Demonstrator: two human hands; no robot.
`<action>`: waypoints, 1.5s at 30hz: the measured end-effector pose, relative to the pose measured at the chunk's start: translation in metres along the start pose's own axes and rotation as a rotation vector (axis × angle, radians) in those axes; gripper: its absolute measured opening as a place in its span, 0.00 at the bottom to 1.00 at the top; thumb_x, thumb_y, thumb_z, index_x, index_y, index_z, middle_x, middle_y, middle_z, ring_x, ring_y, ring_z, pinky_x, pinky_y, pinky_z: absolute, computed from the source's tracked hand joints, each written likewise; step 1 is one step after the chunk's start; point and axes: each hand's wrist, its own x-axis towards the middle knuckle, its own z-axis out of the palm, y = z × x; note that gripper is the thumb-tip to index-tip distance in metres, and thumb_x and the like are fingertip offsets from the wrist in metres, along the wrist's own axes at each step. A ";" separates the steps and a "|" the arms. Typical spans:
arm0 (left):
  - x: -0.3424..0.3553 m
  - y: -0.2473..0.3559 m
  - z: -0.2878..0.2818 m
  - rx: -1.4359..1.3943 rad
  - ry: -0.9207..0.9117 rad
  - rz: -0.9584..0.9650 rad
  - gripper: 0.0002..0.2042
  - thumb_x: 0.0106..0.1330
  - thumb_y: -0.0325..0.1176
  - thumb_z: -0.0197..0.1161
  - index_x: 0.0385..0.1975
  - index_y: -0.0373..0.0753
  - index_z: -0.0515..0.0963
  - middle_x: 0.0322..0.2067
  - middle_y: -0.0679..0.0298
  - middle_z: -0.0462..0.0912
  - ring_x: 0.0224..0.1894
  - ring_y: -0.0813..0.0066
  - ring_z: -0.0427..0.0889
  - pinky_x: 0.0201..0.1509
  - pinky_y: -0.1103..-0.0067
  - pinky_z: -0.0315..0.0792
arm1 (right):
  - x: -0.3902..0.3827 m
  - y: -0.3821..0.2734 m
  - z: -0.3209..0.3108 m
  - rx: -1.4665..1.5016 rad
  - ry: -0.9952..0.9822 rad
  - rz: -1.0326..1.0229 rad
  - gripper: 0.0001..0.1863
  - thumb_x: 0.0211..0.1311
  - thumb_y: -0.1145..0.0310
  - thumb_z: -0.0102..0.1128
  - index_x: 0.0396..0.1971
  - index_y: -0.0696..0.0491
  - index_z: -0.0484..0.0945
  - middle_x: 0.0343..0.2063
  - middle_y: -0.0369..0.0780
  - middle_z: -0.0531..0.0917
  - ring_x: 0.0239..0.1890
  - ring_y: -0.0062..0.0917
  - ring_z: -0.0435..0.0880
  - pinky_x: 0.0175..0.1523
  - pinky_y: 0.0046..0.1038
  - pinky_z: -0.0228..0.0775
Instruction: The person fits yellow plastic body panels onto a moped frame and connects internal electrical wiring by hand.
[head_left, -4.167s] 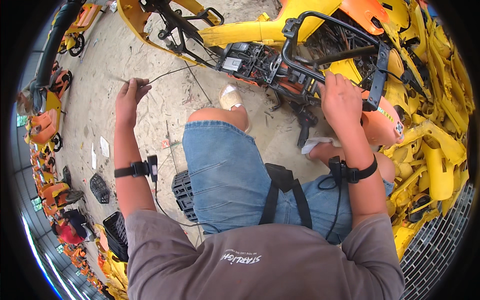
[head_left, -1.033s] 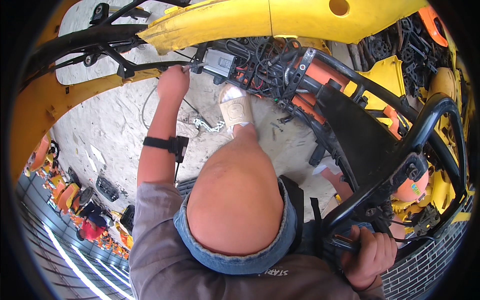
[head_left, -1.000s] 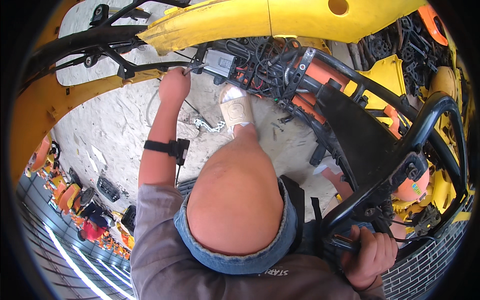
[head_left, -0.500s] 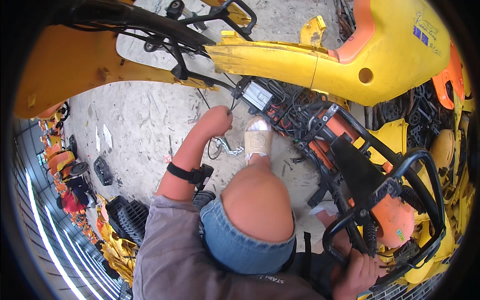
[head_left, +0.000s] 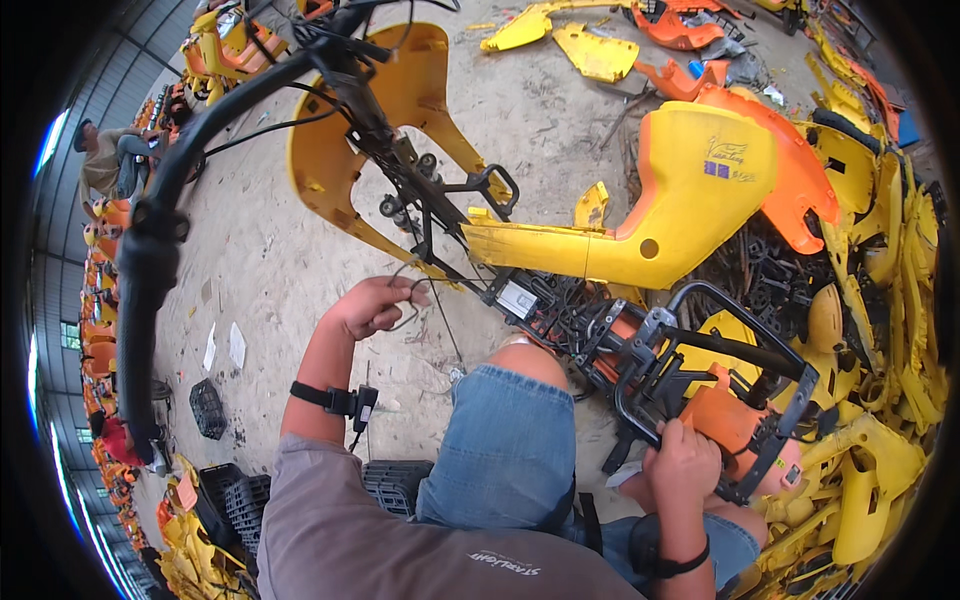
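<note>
A thin black cable [head_left: 404, 266] hangs above the dusty floor [head_left: 270, 260], pinched in the left hand [head_left: 375, 305], just beside the stripped scooter [head_left: 385, 130]. The right hand [head_left: 682, 460] wraps the scooter's black tubular rack [head_left: 626, 395]. Nearby, a silver box [head_left: 517, 299] sits among wiring below a yellow side panel [head_left: 690, 200].

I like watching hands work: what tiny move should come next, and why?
Maybe the left hand should gently pull the thin dark cable, which it seems to be pinching, while the right hand grips the black tubular frame.
</note>
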 end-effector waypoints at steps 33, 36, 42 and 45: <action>0.015 0.137 0.071 0.886 0.902 1.024 0.19 0.75 0.33 0.46 0.60 0.31 0.74 0.44 0.49 0.84 0.48 0.57 0.83 0.53 0.69 0.76 | -0.008 0.006 0.017 -0.065 0.151 0.017 0.07 0.50 0.65 0.63 0.26 0.49 0.75 0.22 0.38 0.84 0.25 0.33 0.85 0.34 0.35 0.74; 0.040 0.138 0.078 1.030 1.019 1.092 0.20 0.68 0.28 0.48 0.58 0.30 0.75 0.47 0.43 0.82 0.51 0.47 0.81 0.56 0.62 0.74 | -0.009 0.007 0.022 -0.071 0.154 0.018 0.07 0.49 0.65 0.63 0.25 0.49 0.74 0.21 0.38 0.83 0.25 0.33 0.85 0.34 0.35 0.74; 0.056 0.129 0.104 1.386 1.107 1.062 0.10 0.63 0.26 0.52 0.43 0.35 0.75 0.40 0.50 0.80 0.42 0.48 0.82 0.46 0.61 0.77 | -0.009 0.004 0.018 -0.084 0.156 0.001 0.08 0.48 0.64 0.64 0.25 0.48 0.74 0.21 0.37 0.82 0.24 0.32 0.84 0.34 0.34 0.73; 0.089 0.134 0.115 1.454 0.986 1.044 0.10 0.62 0.26 0.53 0.42 0.35 0.74 0.39 0.51 0.81 0.40 0.48 0.83 0.43 0.61 0.79 | -0.009 0.010 0.017 -0.095 0.150 0.017 0.09 0.46 0.64 0.66 0.25 0.47 0.74 0.21 0.36 0.81 0.24 0.32 0.83 0.33 0.34 0.72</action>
